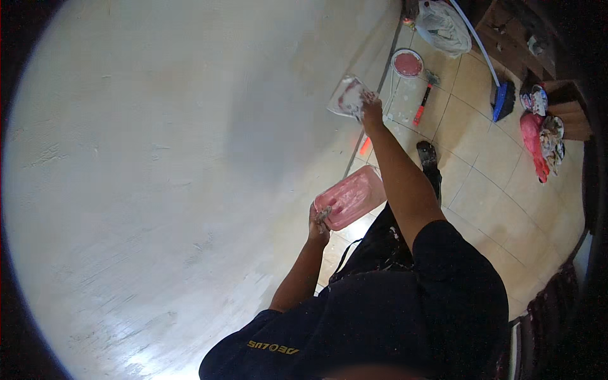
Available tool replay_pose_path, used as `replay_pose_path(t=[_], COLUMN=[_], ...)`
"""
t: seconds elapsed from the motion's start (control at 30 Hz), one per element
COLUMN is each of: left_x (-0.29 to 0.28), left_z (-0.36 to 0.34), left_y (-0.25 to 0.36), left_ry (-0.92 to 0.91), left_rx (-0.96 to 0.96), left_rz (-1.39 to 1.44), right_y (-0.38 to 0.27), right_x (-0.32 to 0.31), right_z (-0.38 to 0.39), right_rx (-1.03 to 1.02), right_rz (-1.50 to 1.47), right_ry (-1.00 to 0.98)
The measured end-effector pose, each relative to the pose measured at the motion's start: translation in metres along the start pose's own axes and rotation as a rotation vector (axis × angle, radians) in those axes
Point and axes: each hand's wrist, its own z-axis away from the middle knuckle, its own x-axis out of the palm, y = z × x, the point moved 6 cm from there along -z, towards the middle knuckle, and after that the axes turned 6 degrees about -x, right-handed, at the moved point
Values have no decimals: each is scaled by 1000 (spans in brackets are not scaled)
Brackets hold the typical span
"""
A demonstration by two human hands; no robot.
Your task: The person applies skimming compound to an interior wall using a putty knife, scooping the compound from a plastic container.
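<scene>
My left hand (318, 223) grips the near-left end of a pink rectangular tray (361, 190), with its putty-smeared fingers over the rim. Pale streaks of paste coat the inside of the tray. Farther ahead, my right hand (370, 107) is closed on a flat, squarish putty spreader (346, 99) smeared with white and reddish paste. The spreader is at the pale wall (190, 158); whether its edge touches the surface I cannot tell. White paste also covers the right fingers.
On the tiled floor (487, 164) stand a bucket of pink paste (407, 63) and a red-handled scraper (423, 104). A blue broom (503, 101) leans at the far right, near a pink bag (532, 139) and wooden furniture (567, 120). A clear plastic bag (443, 28) lies farther back.
</scene>
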Motion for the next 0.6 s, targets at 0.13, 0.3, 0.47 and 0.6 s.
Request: replay_pose_path(t=[0.13,0.3,0.47,0.6], left_x=[-3,-6,-2,1], left_z=[-4,-7,-1,-4], left_y=[-1,-2,-2,1], left_ry=[63,13,1,7], left_rx=[-73,-39,21,21], left_rz=[-1,48,55,0], right_y=[-23,-73,-30,24], right_x=[20,112,74,0], right_z=[4,14,-1,-20], right_rx=[37,-110,-160,9], right_rz=[-228,-200,-268,-317], right_ry=[-90,-379,-421,-254])
